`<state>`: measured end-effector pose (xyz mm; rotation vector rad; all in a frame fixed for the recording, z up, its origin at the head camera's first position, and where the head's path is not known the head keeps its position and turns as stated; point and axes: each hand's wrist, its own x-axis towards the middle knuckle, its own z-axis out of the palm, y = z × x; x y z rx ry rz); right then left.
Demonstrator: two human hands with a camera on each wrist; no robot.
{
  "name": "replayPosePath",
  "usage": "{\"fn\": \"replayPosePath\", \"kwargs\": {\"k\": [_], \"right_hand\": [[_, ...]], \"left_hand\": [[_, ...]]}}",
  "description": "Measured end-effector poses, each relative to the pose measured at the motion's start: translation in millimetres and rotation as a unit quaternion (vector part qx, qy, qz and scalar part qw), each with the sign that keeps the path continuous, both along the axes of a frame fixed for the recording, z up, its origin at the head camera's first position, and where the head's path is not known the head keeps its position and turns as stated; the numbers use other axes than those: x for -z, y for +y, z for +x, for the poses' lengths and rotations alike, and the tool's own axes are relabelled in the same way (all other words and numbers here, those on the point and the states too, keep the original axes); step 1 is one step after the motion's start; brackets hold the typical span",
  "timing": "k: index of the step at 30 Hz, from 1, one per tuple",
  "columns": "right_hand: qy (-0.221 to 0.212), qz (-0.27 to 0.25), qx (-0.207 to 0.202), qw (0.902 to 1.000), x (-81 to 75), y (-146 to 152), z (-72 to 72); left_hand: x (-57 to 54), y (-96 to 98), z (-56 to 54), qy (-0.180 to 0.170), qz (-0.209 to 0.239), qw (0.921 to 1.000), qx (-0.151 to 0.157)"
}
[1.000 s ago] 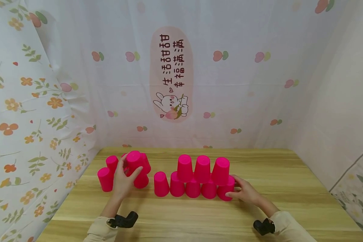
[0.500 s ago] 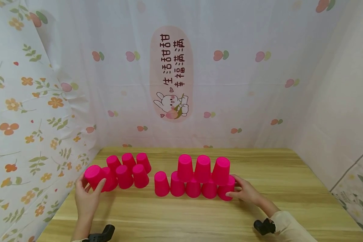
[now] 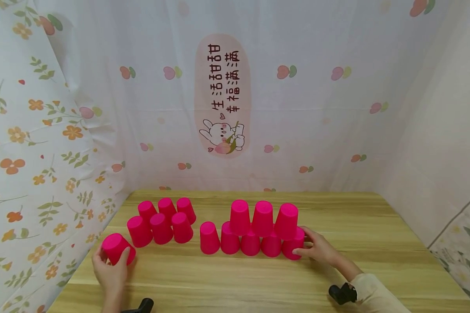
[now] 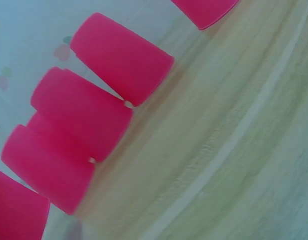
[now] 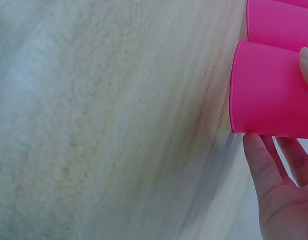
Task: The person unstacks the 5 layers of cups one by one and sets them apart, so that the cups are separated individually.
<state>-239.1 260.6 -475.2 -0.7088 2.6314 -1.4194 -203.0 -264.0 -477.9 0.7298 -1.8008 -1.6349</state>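
Note:
My left hand grips an upside-down pink plastic cup at the table's left front, thumb on its right side and fingers round its left. My right hand holds the end cup of the bottom row between thumb and fingers. In the right wrist view, the thumb lies on that cup's wall, with the fingers below it. Three cups, the middle one among them, rest on this row. At the row's left end, one cup carries nothing.
Several loose upside-down pink cups stand in two rows at the back left, just beyond my left hand; the left wrist view shows some close up. All stand on a wooden table. Printed curtains hang behind and at the sides.
My left hand has carried its cup left and down, away from the back-left cups, to the table's left front. My right hand and the stacked cups stay as they were.

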Motion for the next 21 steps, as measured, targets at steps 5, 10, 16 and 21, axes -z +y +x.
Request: {"fn": "replayPosePath", "kwargs": {"k": [5, 10, 16, 21], "right_hand": [[0.001, -0.003, -0.002, 1.0000, -0.4, -0.3, 0.2], [0.005, -0.002, -0.001, 1.0000, -0.7, -0.4, 0.2], [0.005, -0.006, -0.002, 1.0000, -0.1, -0.2, -0.2], [0.002, -0.006, -0.002, 1.0000, 0.4, 0.2, -0.3]], "left_hand": [[-8.3, 9.9, 6.4, -0.022, 0.006, 0.9997, 0.011], [-4.0, 11.7, 5.0, -0.024, 0.024, 0.9991, 0.024], [-3.4, 11.6, 3.5, -0.031, 0.030, 0.9987, 0.029], [-3.2, 10.6, 3.8, -0.037, 0.030, 0.9981, 0.039]]}}
